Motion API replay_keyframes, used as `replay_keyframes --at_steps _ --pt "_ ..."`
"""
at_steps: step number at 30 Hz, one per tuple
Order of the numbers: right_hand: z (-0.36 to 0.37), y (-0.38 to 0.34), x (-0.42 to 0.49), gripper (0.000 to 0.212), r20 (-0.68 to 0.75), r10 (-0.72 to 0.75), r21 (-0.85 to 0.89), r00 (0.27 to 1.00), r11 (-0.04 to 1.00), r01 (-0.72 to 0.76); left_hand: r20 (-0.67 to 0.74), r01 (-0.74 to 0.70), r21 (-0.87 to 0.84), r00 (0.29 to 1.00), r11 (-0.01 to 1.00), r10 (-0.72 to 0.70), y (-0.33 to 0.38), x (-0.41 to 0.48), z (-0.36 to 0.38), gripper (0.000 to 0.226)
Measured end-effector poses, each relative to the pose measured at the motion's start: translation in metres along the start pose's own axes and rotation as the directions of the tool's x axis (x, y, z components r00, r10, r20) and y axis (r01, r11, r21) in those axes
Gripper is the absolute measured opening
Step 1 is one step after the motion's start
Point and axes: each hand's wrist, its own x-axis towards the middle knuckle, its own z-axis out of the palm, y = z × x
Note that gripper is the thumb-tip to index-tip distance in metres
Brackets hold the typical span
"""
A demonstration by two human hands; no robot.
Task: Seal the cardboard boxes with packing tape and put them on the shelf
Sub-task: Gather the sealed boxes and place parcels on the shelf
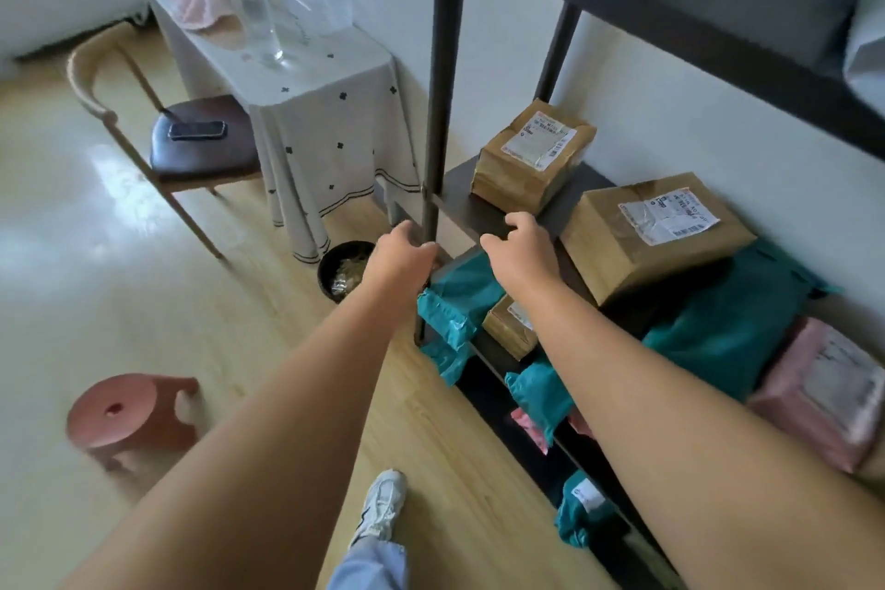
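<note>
A dark metal shelf (459, 206) stands against the white wall on the right. On its middle level lie two taped cardboard boxes with labels: a small one (531, 156) at the left end and a larger one (646, 235) beside it. A third small box (510, 326) sits one level lower among teal bags. My left hand (404, 254) is by the shelf's front post, fingers loosely curled, holding nothing. My right hand (517, 244) hovers just in front of the small box, fingers relaxed and empty. No tape is in view.
Teal mailer bags (728, 331) and a pink parcel (823, 393) fill the shelf's lower levels. A small cloth-covered table (306, 77) with a bottle, a chair (201, 144) with a phone, a black bin (342, 271) and a pink stool (131, 414) stand on the wooden floor to the left.
</note>
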Motion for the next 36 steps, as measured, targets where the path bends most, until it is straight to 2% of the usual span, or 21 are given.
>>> replay_keyframes --at_steps 2,9,17,22,28,32,36 --pt "0.008 0.012 -0.027 0.051 0.076 -0.055 -0.026 0.996 0.998 0.057 -0.058 0.037 -0.003 0.998 0.999 -0.037 -0.027 -0.03 -0.005 0.058" --pt "0.057 0.061 -0.123 0.052 0.286 -0.093 -0.134 0.954 0.982 0.136 -0.074 0.241 -0.15 0.964 0.959 -0.254 -0.13 -0.155 -0.01 0.06" --pt "0.151 0.102 -0.242 0.054 0.527 -0.054 -0.223 0.848 0.954 0.2 -0.162 0.469 -0.229 0.846 0.853 -0.508 -0.274 -0.283 -0.036 0.055" --pt "0.211 0.145 -0.314 0.056 0.604 0.023 -0.267 0.797 0.948 0.175 -0.145 0.566 -0.235 0.783 0.79 -0.605 -0.376 -0.355 -0.042 0.047" --pt "0.29 0.219 -0.393 0.055 0.657 0.145 -0.331 0.74 0.937 0.11 -0.093 0.659 -0.238 0.716 0.714 -0.692 -0.503 -0.422 -0.026 0.05" --pt "0.345 0.28 -0.421 0.056 0.701 0.214 -0.393 0.68 0.912 0.118 -0.057 0.708 -0.25 0.671 0.661 -0.739 -0.579 -0.435 0.008 0.048" --pt "0.398 0.341 -0.415 0.057 0.717 0.268 -0.465 0.644 0.872 0.154 0.005 0.717 -0.288 0.663 0.634 -0.748 -0.642 -0.419 0.059 0.047"
